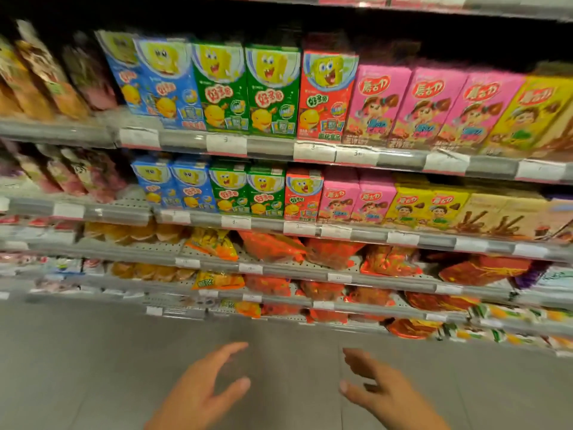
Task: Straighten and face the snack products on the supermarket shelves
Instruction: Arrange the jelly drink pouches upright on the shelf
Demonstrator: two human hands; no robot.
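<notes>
Snack boxes stand in rows on two shelves. The upper shelf holds blue boxes [167,85], green boxes [248,91], a red box [325,97], pink boxes [434,107] and a yellow box [533,116]. The same colours repeat smaller on the shelf below, around the green boxes [248,190]. The leftmost blue box up top leans sideways. My left hand [201,389] and my right hand [381,389] hover low over the floor, fingers spread and relaxed, holding nothing, well short of the shelves.
Red and orange snack bags [273,246] lie on the lower perforated shelves. Tilted packets [46,72] fill the far left. Price labels [226,144] line the shelf rails. Grey tiled floor [93,367] stretches in front of the shelving.
</notes>
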